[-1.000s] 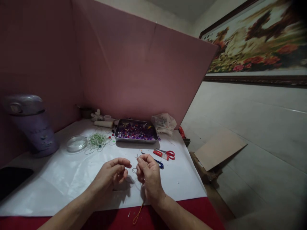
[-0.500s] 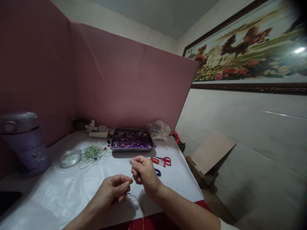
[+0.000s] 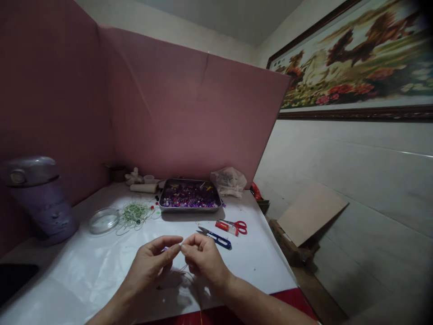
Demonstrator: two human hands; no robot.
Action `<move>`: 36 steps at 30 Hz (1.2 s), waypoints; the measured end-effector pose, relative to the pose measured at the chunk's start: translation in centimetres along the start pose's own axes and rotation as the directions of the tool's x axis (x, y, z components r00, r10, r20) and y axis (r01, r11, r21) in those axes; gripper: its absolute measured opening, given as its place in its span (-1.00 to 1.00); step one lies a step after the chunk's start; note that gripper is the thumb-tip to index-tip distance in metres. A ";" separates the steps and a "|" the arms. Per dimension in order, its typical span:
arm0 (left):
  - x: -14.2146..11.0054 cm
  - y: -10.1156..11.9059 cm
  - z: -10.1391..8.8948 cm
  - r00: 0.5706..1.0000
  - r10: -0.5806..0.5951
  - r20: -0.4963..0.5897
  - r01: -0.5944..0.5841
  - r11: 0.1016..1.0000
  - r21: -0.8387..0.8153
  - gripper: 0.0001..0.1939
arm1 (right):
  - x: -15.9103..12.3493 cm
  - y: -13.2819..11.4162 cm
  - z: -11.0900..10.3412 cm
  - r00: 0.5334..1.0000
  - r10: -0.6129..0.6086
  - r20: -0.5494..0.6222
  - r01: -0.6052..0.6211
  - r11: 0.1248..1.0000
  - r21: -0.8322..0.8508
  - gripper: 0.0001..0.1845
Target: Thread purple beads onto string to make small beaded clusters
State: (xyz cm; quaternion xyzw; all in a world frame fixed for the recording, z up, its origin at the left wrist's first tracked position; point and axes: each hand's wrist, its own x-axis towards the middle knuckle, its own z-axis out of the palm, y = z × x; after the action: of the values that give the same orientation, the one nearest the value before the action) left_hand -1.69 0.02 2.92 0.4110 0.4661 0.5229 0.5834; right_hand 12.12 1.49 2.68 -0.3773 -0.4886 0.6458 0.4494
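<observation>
My left hand (image 3: pixel 150 264) and my right hand (image 3: pixel 202 258) meet fingertip to fingertip low over the white sheet (image 3: pixel 101 271), both pinched. A thin thread (image 3: pixel 194 289) hangs from between them and trails toward the table's near edge. A small bead or needle may sit at the pinch; it is too small to make out. Blue thread snips (image 3: pixel 216 238) lie just beyond my right hand. Farther back stands a metal tray (image 3: pixel 189 198) filled with purple and mixed beads.
Red scissors (image 3: pixel 233 225) lie right of the snips. A tangle of green cord (image 3: pixel 134 212) and a clear round dish (image 3: pixel 103 220) sit at the left, a purple flask (image 3: pixel 39 198) beyond them. A crumpled plastic bag (image 3: pixel 228 180) sits by the pink partition (image 3: pixel 189 113). Cardboard (image 3: pixel 309 212) lies on the floor.
My hands have drawn together, fingertips now touching, where they were apart with the right one higher. The view has shifted slightly; the blue snips are now uncovered.
</observation>
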 end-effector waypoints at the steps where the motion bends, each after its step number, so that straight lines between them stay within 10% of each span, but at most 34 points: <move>1: 0.1 -0.1 0.0 1.000 0.011 0.001 -0.011 1.000 0.011 -0.74 | 0.0 0.2 0.0 1.000 -0.009 -0.014 0.009 0.999 -0.034 -0.71; 16: 1.0 -1.5 -0.4 0.999 0.028 -0.025 -0.028 1.000 -0.010 -0.70 | -0.4 0.3 -0.7 0.947 -0.310 0.080 0.307 0.810 -0.500 -0.91; 36: 0.6 -1.2 0.1 0.994 -0.022 -0.108 0.008 0.991 -0.135 -0.73 | 1.1 1.0 0.2 1.000 0.027 0.014 -0.027 1.000 0.000 -0.75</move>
State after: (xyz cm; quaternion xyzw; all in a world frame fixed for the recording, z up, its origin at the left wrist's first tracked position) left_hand -1.30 0.51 1.71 0.3382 0.4642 0.5702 0.5874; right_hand 11.34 2.33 1.71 -0.3792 -0.4865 0.6547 0.4370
